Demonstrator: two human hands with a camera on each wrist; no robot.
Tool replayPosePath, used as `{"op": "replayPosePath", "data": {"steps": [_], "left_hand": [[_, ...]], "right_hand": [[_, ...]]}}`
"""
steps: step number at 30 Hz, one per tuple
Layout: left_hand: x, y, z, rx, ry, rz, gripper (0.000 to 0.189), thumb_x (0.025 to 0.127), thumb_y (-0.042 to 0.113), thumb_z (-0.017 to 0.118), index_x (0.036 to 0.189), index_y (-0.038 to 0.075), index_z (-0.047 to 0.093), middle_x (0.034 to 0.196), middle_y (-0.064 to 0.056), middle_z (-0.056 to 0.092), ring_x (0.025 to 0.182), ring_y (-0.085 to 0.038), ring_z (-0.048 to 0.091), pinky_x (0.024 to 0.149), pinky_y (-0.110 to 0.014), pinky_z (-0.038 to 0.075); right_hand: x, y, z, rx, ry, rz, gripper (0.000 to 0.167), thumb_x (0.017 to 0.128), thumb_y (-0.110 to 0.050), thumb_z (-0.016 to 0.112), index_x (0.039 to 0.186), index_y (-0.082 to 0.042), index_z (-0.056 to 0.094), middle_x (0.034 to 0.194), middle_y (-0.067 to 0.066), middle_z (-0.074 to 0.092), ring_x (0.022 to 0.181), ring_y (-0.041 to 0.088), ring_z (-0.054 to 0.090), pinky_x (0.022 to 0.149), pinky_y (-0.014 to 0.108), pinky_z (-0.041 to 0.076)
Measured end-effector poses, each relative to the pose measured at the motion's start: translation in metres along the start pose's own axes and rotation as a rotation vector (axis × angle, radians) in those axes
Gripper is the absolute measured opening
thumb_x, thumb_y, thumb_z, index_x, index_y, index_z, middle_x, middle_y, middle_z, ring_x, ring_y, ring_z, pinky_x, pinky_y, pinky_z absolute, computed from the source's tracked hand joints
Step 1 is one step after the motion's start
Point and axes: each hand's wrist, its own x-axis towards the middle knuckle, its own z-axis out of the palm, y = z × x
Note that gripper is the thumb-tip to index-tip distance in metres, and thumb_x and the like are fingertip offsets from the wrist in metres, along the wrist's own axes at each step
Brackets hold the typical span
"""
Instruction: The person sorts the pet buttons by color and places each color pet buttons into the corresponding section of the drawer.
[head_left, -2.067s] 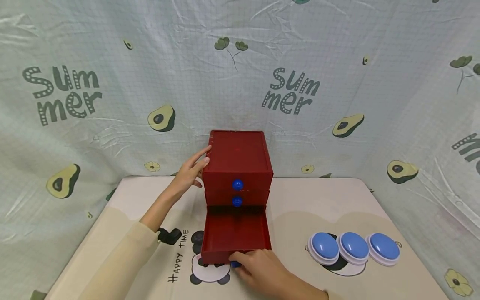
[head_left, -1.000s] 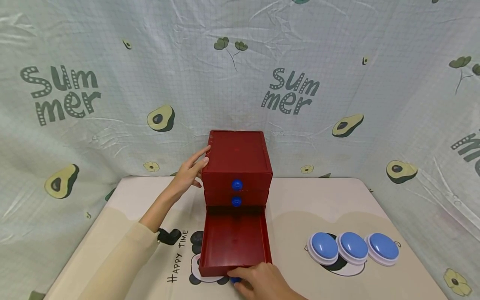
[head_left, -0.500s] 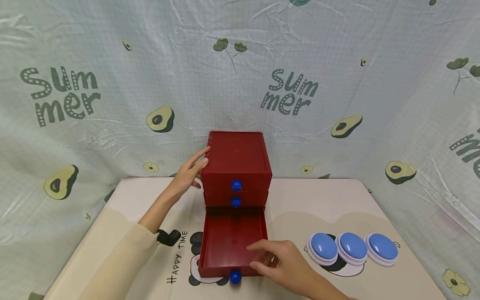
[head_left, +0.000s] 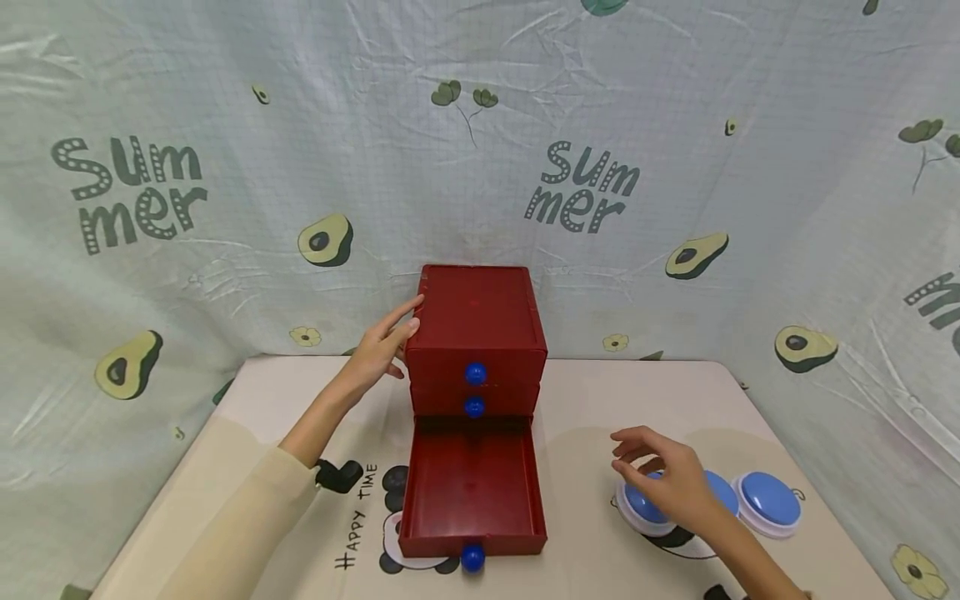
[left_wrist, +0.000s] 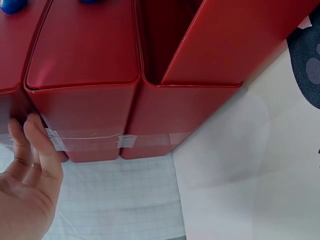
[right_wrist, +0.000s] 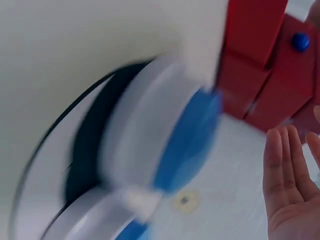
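A stack of red drawers (head_left: 480, 308) stands at the table's back middle. Its bottom drawer (head_left: 442, 547) is pulled out, with nothing inside, and a blue knob (head_left: 472, 559) on its front. Two more blue knobs mark the closed upper drawers. My left hand (head_left: 371, 357) rests against the stack's left side, fingers extended; the left wrist view shows its fingertips (left_wrist: 34, 120) at the red wall. My right hand (head_left: 672, 479) hovers above the left blue push button (head_left: 637, 502), fingers loosely bent, holding nothing. It partly hides that button and the middle one (head_left: 722, 492).
A third blue push button (head_left: 770, 498) on a white base sits at the right end of the row. The table (head_left: 585, 392) bears printed pandas and lettering. A patterned cloth (head_left: 480, 183) hangs behind and along both sides.
My right hand pulled the bottom drawer farther out, let go of its knob, and moved right to above the blue buttons. The left hand stayed on the stack's side.
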Motion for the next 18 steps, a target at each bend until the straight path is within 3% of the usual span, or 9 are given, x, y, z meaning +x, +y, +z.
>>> {"op": "replayPosePath", "data": {"steps": [3,6,10,18], "left_hand": [[0.0,0.001,0.0,0.007,0.0,-0.003,0.054,0.108,0.041,0.048,0.161,0.035,0.036,0.086,0.001,0.067,0.071,-0.015,0.066,0.061,-0.037,0.059],[0.0,0.002,0.0,0.01,0.001,-0.002,0.054,0.108,0.041,0.048,0.161,0.034,0.036,0.085,0.002,0.067,0.07,-0.015,0.065,0.061,-0.035,0.058],[0.001,0.003,-0.002,0.018,0.003,-0.002,0.055,0.108,0.041,0.048,0.161,0.033,0.037,0.085,0.002,0.068,0.071,-0.017,0.066,0.06,-0.034,0.057],[0.0,0.006,-0.005,0.077,-0.011,-0.006,0.055,0.108,0.043,0.048,0.161,0.037,0.035,0.097,-0.01,0.065,0.079,-0.024,0.067,0.064,-0.036,0.058]], "right_hand": [[-0.007,0.013,-0.012,-0.064,0.008,0.047,0.038,0.084,-0.006,0.083,0.119,-0.011,0.07,0.1,0.001,0.075,0.089,0.004,0.07,0.07,0.021,0.059],[-0.013,0.023,-0.024,-0.165,-0.042,0.088,0.041,0.085,-0.015,0.085,0.123,-0.012,0.069,0.111,0.002,0.075,0.099,0.013,0.07,0.078,0.026,0.06],[-0.019,0.034,-0.033,-0.294,-0.12,0.084,0.05,0.082,-0.027,0.088,0.126,-0.012,0.068,0.12,0.003,0.073,0.104,0.027,0.07,0.082,0.037,0.061],[-0.027,0.045,-0.037,-0.293,-0.322,0.167,0.061,0.08,-0.044,0.087,0.13,-0.015,0.066,0.127,0.002,0.068,0.115,0.032,0.068,0.09,0.042,0.06]]}}
